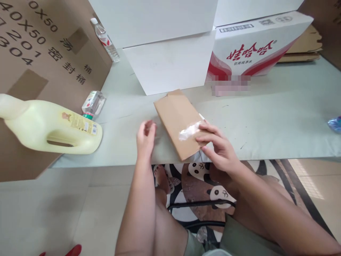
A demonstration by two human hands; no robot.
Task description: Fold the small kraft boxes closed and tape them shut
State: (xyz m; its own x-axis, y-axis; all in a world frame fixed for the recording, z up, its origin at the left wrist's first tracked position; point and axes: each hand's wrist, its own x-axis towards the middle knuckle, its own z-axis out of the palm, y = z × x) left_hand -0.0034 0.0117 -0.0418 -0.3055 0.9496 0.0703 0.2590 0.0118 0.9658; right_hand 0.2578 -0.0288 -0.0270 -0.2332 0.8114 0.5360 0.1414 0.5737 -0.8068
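Note:
A small flat brown cardboard box (174, 113) lies slantwise near the front edge of the table, with a shiny strip of clear tape (189, 131) across its near part. My right hand (220, 145) grips the box's near right corner, fingers over the top and thumb at the edge. To the left of the box, my left hand (146, 133) hovers apart from it, holding nothing. Its fingers are loosely bent, the thumb is a little away from them, and the fingertips are slightly blurred.
Large white cartons (170, 60) and a red-and-white carton (247, 49) stand behind the box. On the left are a pale yellow jug (53, 124), a small clear bottle (93, 104), a water bottle (105, 40) and a big brown carton (61, 46). The table (279, 121) ends just before my knees.

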